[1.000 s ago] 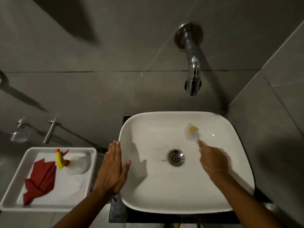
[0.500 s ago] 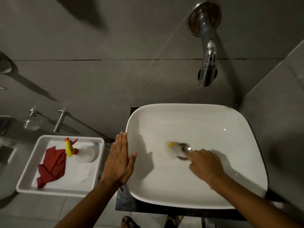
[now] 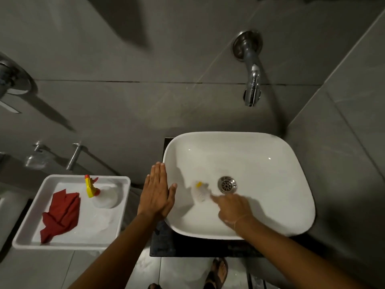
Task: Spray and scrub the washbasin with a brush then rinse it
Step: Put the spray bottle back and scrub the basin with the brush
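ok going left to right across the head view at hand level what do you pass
red cloth → spray bottle in the white tray → left hand flat on the basin rim → brush → drain → right side of the washbasin

The washbasin (image 3: 270, 163) was a white, rounded-rectangle bowl, sitting on a dark counter against the far grey wall, its steel drain (image 3: 227, 184) near the middle. The brush (image 3: 200, 190), pale and blurred with a yellow spot at its tip, lay against the basin floor just left of the drain. The spray bottle (image 3: 98, 192), clear with a yellow and red trigger, stood well left.
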